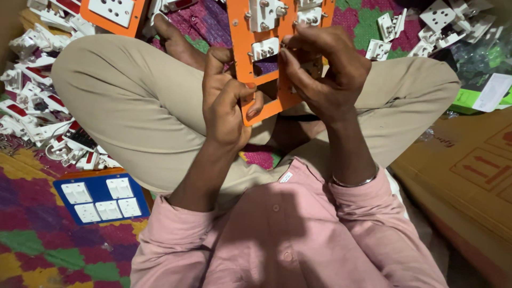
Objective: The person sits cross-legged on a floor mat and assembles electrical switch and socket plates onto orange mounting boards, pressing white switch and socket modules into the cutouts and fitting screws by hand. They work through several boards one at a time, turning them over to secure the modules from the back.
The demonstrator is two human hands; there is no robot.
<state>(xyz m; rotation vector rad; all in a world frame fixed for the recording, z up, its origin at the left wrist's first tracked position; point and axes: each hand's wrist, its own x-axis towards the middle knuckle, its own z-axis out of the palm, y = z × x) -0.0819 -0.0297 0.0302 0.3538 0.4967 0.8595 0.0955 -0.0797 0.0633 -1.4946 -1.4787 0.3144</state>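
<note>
Setting: a person sits cross-legged on a patchwork mat (32,250), seen from above, knees (106,80) spread wide.
Plate: an orange plate (266,106) with cut-out windows is held upright over the lap, its back face toward the camera, its long axis running away from the body toward the top of the frame.
Left hand: the left hand (226,104) is curled shut on the plate's near lower edge, thumb on the orange rim, fingers folded behind it.
Right hand: the right hand (325,72) wraps the plate's right side, fingers bent tight over a white socket (312,66) at a window; how far the socket is seated cannot be told.
Fitted parts: two white sockets (265,13) already sit in the upper windows; a third (265,49) sits just above an empty window (265,66).
Nearer hand: the right hand lies on the working window; the left is just below and beside it, serving as the brace.
Edges: the plate's bottom edge hangs just above the crossed legs, not touching them so far as shows.
Room: open space lies above the lap between the knees; loose white parts (32,106) crowd the left, more parts (442,24) the far right.
Nearby: a blue plate (101,198) with four white switches lies by the left knee; a cardboard box (464,176) flanks the right.
</note>
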